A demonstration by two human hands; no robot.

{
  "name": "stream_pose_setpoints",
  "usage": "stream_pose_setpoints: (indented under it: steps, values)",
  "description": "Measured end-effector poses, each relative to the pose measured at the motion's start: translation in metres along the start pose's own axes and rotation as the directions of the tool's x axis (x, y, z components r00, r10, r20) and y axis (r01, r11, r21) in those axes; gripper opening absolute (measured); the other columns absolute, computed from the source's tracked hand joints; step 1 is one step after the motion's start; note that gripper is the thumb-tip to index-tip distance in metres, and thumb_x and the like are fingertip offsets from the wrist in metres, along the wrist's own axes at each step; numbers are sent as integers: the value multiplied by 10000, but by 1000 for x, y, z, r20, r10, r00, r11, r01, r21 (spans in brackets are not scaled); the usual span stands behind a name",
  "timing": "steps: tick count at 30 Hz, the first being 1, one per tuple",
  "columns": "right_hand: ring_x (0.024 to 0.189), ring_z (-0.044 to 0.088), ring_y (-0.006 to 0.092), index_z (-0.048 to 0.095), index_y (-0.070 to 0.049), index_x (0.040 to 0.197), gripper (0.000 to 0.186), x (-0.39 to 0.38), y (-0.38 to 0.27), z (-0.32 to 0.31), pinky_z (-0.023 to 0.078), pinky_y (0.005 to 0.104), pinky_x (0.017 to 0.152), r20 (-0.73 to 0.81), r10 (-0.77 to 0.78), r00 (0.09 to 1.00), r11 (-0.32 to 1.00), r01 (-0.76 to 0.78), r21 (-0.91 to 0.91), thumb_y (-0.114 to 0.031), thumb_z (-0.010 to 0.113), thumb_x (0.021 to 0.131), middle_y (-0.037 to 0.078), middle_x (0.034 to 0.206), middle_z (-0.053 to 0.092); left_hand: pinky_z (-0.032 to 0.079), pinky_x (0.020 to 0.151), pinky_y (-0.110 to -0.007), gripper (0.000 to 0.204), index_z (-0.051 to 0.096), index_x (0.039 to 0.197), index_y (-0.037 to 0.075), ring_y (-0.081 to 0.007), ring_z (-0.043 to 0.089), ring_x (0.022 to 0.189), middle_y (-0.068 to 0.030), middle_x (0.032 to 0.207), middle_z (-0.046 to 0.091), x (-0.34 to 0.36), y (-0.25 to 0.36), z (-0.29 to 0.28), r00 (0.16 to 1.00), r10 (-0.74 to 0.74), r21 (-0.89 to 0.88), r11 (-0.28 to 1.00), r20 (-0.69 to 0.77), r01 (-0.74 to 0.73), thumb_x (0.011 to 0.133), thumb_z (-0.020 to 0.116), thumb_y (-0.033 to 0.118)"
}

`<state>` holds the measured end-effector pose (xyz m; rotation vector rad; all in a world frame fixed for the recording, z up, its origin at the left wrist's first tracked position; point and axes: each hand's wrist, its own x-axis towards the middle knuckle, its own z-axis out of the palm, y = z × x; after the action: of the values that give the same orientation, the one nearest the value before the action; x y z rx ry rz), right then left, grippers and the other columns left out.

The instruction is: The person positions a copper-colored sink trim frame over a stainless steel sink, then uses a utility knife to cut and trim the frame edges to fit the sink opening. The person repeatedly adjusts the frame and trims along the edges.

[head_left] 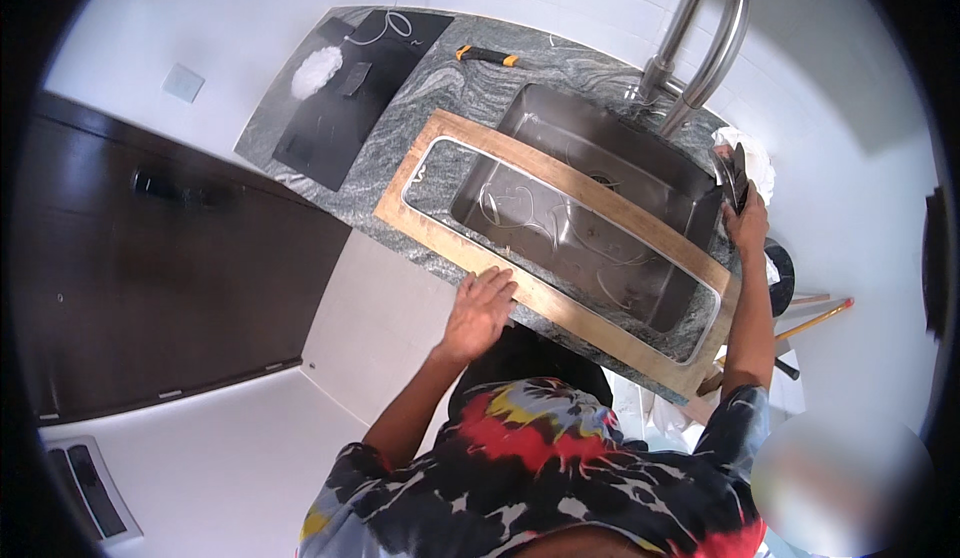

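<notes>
Wooden frame (560, 305) lies across the sink (610, 123), beneath the left hand (480, 313), which rests on it, fingers extended, not visibly clasping. Right hand (747, 223), beyond and rightward, is closed around a dark tool (739, 173), type unclear. Advisable: even pressure, tool clear of wood.

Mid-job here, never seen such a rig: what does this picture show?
There's no machine: a person works with bare hands, seen by a fisheye camera on their head, looking down, so straight edges bend. The left hand rests on the near side of a wooden frame lying across a sink in a stone counter. The right hand holds a dark object; I can't tell its kind. A black panel and a yellow-and-black tool lie on the counter.
</notes>
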<state>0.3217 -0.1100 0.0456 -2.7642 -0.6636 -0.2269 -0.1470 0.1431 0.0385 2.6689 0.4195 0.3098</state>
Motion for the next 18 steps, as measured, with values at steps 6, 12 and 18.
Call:
stream_pose_setpoints:
  steps: [6,12,18]
  values:
    - [1186,557,389,533,5,1294,546,-60,-47,-14,435,458,1011,-393,-79,916,978,147,148,-207,738,835,231,1294,566,530,836,-416,149,713,945,-2,-339,677,924,-161,994,708,46,-35,-28,915,-317,-295,925,-250,240,872,649,111]
    - [1035,618,252,617,18,1179,310,-154,-95,-24,481,361,891,-86,121,989,823,-52,565,-141,671,920,171,1148,639,536,807,-419,161,740,939,26,-368,681,911,-190,963,709,113,-139,-76,774,-487,-259,873,-404,414,865,670,151]
    - [807,578,114,645,12,1156,294,-201,-176,-27,473,253,743,-27,346,938,602,-200,773,-195,671,949,52,963,665,485,924,-450,357,646,1138,-23,-401,619,1062,-217,1151,655,211,-310,-143,747,-211,110,928,-631,355,860,703,194]
